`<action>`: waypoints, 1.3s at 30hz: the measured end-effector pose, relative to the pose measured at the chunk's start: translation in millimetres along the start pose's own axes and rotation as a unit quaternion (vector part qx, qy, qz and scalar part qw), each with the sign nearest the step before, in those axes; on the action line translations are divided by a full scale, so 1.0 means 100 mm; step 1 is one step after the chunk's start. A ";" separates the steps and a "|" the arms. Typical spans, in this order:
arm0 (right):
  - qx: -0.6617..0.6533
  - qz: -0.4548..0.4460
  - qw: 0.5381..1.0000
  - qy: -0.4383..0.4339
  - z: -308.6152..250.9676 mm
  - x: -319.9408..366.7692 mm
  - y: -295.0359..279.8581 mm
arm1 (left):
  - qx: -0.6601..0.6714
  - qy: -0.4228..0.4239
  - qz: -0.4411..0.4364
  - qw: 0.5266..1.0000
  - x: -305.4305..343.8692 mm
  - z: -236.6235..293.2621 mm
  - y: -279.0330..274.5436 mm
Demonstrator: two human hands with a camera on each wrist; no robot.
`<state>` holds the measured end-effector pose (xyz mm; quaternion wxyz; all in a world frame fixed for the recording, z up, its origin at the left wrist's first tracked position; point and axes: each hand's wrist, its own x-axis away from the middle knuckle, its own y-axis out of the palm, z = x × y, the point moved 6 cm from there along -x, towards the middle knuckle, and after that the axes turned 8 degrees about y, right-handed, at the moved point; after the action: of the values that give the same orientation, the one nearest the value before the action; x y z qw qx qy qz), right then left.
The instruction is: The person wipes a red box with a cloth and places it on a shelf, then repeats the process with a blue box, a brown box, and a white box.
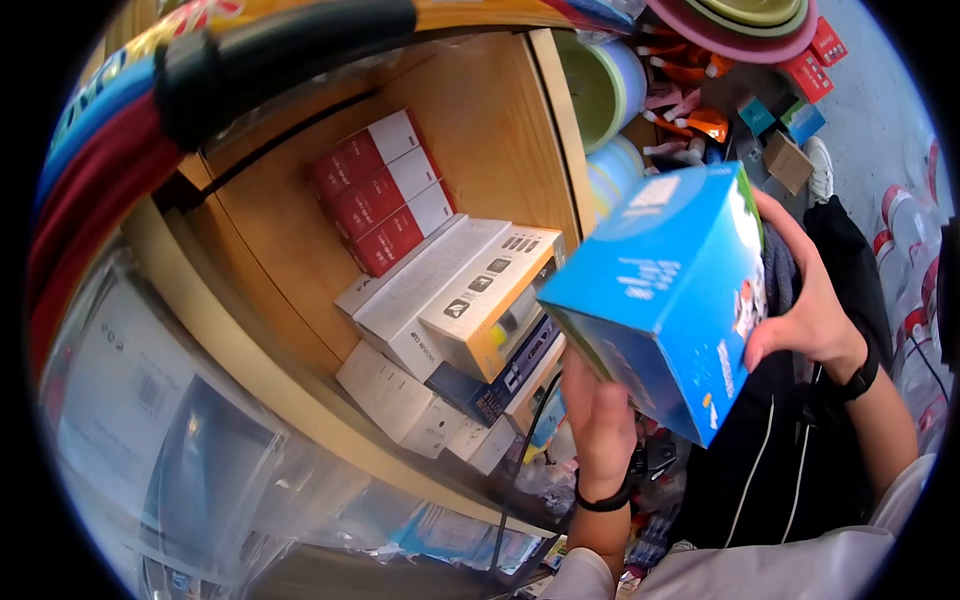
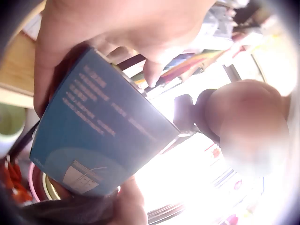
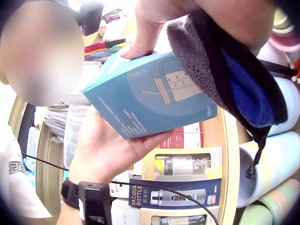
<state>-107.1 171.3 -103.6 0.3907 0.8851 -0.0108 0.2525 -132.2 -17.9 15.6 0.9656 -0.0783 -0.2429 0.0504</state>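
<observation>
A blue cardboard box with a printed drawing of a cup is held between both hands, tilted, in front of the shelf. My left hand grips its lower end, the palm beneath it in the right wrist view and the fingers spread along its sides. From the other side my right hand holds the box, thumb on one face. A grey-and-blue cloth hangs at the right hand, against the box; the head view shows only a grey strip of it behind the box.
The wooden shelf holds red-and-white boxes, a bottle box with a window and a dark blue vacuum bottle box. Round tubs stand beside its side panel. Plastic-wrapped packs lie lower left. Wrapped bottles are at right.
</observation>
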 end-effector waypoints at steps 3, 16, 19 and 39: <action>-0.016 -0.015 0.999 -0.040 -0.08 -0.24 0.29 | -0.098 0.131 -0.022 0.986 -0.03 0.44 0.11; 0.131 -0.137 0.968 -0.164 -0.37 -1.18 1.14 | -0.208 0.187 0.066 0.958 -0.52 1.04 -0.35; 0.219 -0.126 0.950 -0.184 -0.44 -1.34 1.19 | -0.254 0.270 0.093 0.924 -0.63 1.15 -0.35; 0.229 -0.172 0.957 -0.040 -0.19 -2.24 2.62 | -0.213 0.311 0.249 0.892 -1.02 1.41 -0.88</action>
<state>-367.6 -37.7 -15.5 0.2139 0.9488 0.1843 0.1414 -284.2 -100.1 106.5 0.9079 -0.3515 0.0919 0.2092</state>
